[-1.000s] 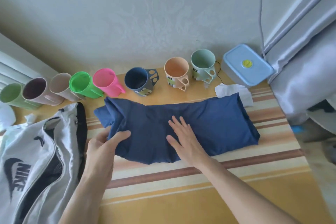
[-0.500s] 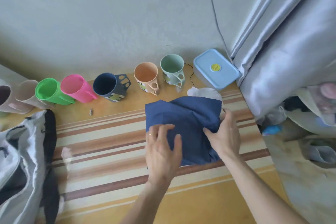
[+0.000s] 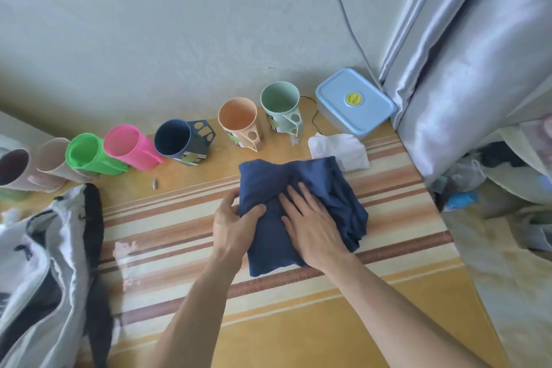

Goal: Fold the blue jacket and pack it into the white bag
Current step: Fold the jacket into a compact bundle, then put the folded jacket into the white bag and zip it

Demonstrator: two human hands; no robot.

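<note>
The blue jacket (image 3: 268, 179) lies folded into a compact bundle on the striped table (image 3: 179, 236), right of centre. My left hand (image 3: 231, 224) grips the bundle's left edge, thumb on top and fingers under the fold. My right hand (image 3: 313, 224) lies flat on top of the jacket with fingers spread, pressing it down. The white bag (image 3: 38, 272), with black trim and an open mouth, lies at the table's left edge, well apart from the jacket.
Several plastic mugs (image 3: 239, 119) stand in a row along the wall. A blue lidded box (image 3: 355, 101) sits at the back right, with a crumpled white cloth (image 3: 340, 149) beside the jacket. A grey curtain (image 3: 466, 69) hangs at right. A small metal piece (image 3: 154, 184) lies near the mugs.
The long jacket was folded over from left to right into a compact bundle. My left hand moved to its left edge, and my right hand shifted from the right edge onto the top.
</note>
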